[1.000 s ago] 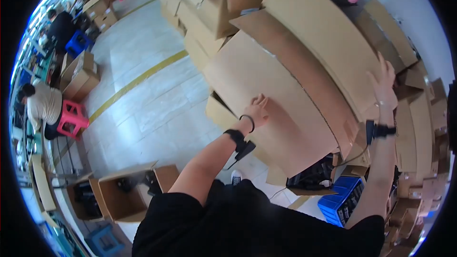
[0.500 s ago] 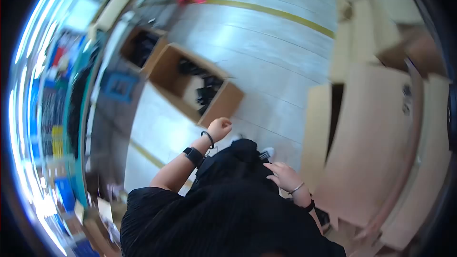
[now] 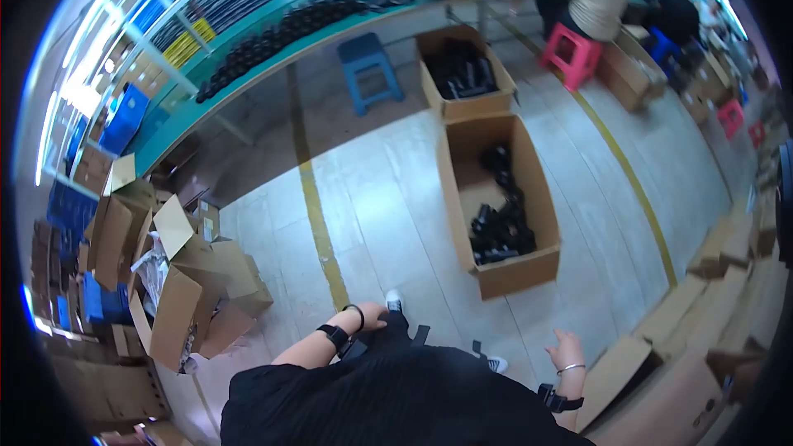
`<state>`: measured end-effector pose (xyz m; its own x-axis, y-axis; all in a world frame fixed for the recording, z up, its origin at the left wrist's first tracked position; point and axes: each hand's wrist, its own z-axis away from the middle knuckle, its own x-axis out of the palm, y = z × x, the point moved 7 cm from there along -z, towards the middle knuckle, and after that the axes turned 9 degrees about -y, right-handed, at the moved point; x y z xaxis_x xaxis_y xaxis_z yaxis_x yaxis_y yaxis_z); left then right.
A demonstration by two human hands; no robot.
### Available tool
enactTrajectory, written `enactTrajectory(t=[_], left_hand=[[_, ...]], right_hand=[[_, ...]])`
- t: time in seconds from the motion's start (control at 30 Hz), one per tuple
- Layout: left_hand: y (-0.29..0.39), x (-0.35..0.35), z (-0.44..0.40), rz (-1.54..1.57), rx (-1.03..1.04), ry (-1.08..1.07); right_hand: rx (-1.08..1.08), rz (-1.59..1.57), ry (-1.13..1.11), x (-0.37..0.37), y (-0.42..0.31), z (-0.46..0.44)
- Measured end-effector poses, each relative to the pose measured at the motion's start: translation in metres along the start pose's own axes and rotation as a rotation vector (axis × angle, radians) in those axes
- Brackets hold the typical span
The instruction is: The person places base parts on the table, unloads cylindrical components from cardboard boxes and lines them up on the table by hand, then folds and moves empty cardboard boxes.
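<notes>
My left hand (image 3: 372,315) hangs low in front of my body, its fingers curled, but what they hold, if anything, is hidden. Out to the right, my right hand (image 3: 566,350) is held over the floor with its fingers apart and nothing in it. Ahead, between and beyond my hands, an open cardboard box (image 3: 519,274) stands on the floor with black parts inside. A second open box (image 3: 468,106) of black parts is right behind it. Large cardboard boxes (image 3: 661,400) lie beside my right hand.
A long green bench (image 3: 273,62) carries rows of black parts. Beneath its edge is a blue stool (image 3: 369,74). A person (image 3: 596,0) sits on a pink stool (image 3: 570,54) at the back. Open cartons (image 3: 178,314) stand at the left, and stacked boxes (image 3: 727,248) at the right.
The view has swung left from the large cartons to the bench and floor boxes. Both my hands have left the large carton; the right hand is now farther from my body than half a second ago.
</notes>
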<state>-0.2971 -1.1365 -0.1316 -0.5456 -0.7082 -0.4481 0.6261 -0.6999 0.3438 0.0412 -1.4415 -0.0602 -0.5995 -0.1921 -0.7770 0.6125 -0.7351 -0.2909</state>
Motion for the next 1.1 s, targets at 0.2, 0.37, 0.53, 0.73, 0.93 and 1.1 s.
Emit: enactTrajectory(t=[0.2,0.37,0.53,0.73,0.93,1.1], left_hand=[[-0.149,-0.072,0.062,0.105,-0.291,0.179],[-0.193,-0.135,0.060,0.211,-0.341,0.240],[-0.188,-0.207,0.011,0.200,-0.104,0.285],[-0.186,-0.314,-0.018,0.111,-0.139,0.352],[-0.173,-0.399,-0.070,-0.067,-0.133,0.225],[-0.135,-0.450,-0.138,-0.196,0.207,0.080]], right_hand=[[-0.337,-0.116,-0.237,0.015,-0.199,-0.075],[-0.410,-0.069,-0.463,0.003,-0.248,-0.123],[-0.259,0.266,-0.407,-0.028,-0.229,-0.219],[-0.264,0.022,-0.240,-0.075,-0.260,-0.312],[-0.214,-0.222,-0.223,-0.082,-0.243,-0.353],[-0.060,-0.187,-0.160,-0.066,-0.203,-0.363]])
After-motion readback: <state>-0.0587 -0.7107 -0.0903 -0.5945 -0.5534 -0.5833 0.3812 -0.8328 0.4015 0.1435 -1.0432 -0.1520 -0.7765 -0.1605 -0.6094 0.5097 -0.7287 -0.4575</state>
